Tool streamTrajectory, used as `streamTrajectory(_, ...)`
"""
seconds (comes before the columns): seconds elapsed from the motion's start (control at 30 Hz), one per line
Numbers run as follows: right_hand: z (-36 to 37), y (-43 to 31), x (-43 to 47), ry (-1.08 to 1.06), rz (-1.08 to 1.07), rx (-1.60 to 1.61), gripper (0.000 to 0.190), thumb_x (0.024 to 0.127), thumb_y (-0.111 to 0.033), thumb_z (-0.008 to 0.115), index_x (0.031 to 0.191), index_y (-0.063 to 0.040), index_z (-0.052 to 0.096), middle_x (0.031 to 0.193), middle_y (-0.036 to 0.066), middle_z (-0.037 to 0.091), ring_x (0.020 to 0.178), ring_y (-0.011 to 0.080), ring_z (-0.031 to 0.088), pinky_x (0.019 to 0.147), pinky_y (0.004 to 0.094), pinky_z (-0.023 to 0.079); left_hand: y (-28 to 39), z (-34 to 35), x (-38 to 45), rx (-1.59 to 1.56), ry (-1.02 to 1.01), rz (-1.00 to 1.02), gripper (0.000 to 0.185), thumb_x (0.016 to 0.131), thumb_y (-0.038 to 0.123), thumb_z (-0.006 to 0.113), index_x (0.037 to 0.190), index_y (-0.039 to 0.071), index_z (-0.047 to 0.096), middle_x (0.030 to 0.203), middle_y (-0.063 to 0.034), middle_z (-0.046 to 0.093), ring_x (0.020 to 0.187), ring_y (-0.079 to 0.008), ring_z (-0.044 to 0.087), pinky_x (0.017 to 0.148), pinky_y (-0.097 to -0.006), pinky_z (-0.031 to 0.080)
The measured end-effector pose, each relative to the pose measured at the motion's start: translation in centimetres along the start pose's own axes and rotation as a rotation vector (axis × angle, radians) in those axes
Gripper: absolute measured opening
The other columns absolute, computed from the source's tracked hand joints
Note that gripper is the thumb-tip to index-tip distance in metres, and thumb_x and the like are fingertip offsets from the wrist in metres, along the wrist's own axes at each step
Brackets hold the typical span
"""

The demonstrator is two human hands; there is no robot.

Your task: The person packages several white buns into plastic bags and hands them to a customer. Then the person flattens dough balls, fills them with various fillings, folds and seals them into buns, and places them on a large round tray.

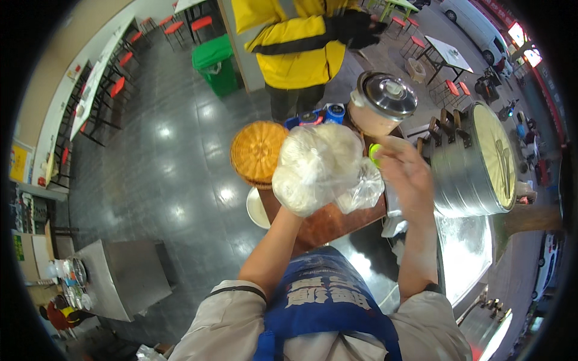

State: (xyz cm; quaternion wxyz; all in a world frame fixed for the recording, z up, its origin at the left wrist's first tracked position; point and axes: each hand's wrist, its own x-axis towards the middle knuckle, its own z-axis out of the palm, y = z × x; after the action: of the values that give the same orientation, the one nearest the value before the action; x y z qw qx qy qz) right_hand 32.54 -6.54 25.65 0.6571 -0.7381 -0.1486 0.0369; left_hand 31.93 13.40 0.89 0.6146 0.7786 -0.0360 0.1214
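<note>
A clear plastic bag of white steamed buns (pixel 316 167) is held up over the brown counter (pixel 334 230). My left hand is under and behind this bag, mostly hidden by it; only my left wrist (pixel 291 219) shows at its lower edge. Another small clear plastic bag (pixel 362 186) hangs at the right side of the buns. To the right of it, my right hand (pixel 404 169) is raised and blurred by motion, fingers apart, with nothing visible in it. A bright green round object (pixel 374 155) shows just beside its fingers.
Left of the buns sits a round wicker basket (pixel 258 151), with a white bowl (pixel 257 210) below. A lidded cooker (pixel 381 101) and steel steamer stack (pixel 456 167) with tongs stand right. A person in a yellow jacket (pixel 293 49) stands across the counter.
</note>
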Motion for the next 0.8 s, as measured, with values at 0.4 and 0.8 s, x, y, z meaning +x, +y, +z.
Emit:
streamTrajectory(0.4, -23.5, 20.2, -11.8, 0.463, 0.658, 0.074, 0.020, 0.102, -0.020, 0.070, 0.100, -0.001, 0.076, 0.081, 0.002, 0.067, 0.055, 0.0060, 0.050, 0.049, 0.0255, 0.037, 0.4, 2.7, 14.0, -1.438, 0.198, -0.205, 0.074, 0.102, 0.028, 0.073, 0.164, 0.006, 0.038, 0.165, -0.0187, 0.038, 0.152, -0.0417, 0.034, 0.128, -0.0545, 0.031)
streamTrajectory(0.8, -29.2, 25.9, -8.7, 0.298, 0.921, 0.115, 0.021, 0.099, -0.019, 0.072, 0.107, 0.001, 0.074, 0.085, 0.008, 0.071, 0.055, 0.0119, 0.057, 0.049, 0.0297, 0.044, 0.5, 5.5, 16.1, -1.586, 0.245, -0.182, 0.078, 0.102, 0.031, 0.072, 0.166, 0.006, 0.035, 0.170, -0.0198, 0.029, 0.156, -0.0461, 0.023, 0.130, -0.0592, 0.024)
